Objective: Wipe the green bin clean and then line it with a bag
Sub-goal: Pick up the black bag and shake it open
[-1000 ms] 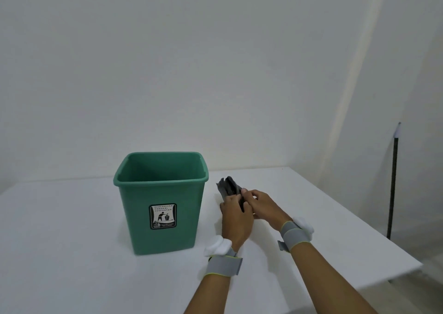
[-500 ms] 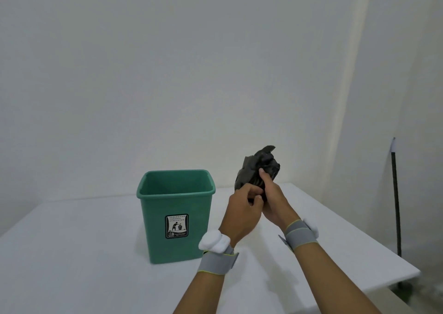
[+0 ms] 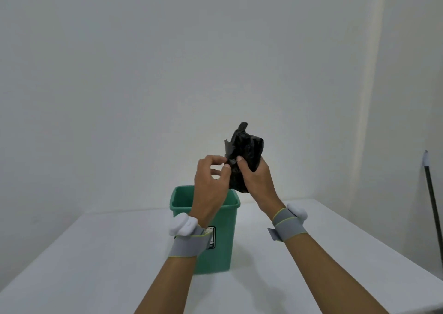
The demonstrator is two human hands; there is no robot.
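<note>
Bin (image 3: 217,217) stands on the counter (image 3: 335,253) below my hands, where my right hand (image 3: 257,179) clutches the wadded bag (image 3: 247,150) and my left fingers (image 3: 226,168) pinch its edge; I fear thin film tearing or slipping.

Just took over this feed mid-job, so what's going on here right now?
A person holds a crumpled black bag up in the air with both hands. The right hand grips the bundle while the left hand pinches an edge of it, apparently to open it out. The green bin stands upright on the white table below, with no bag in it yet.
</note>
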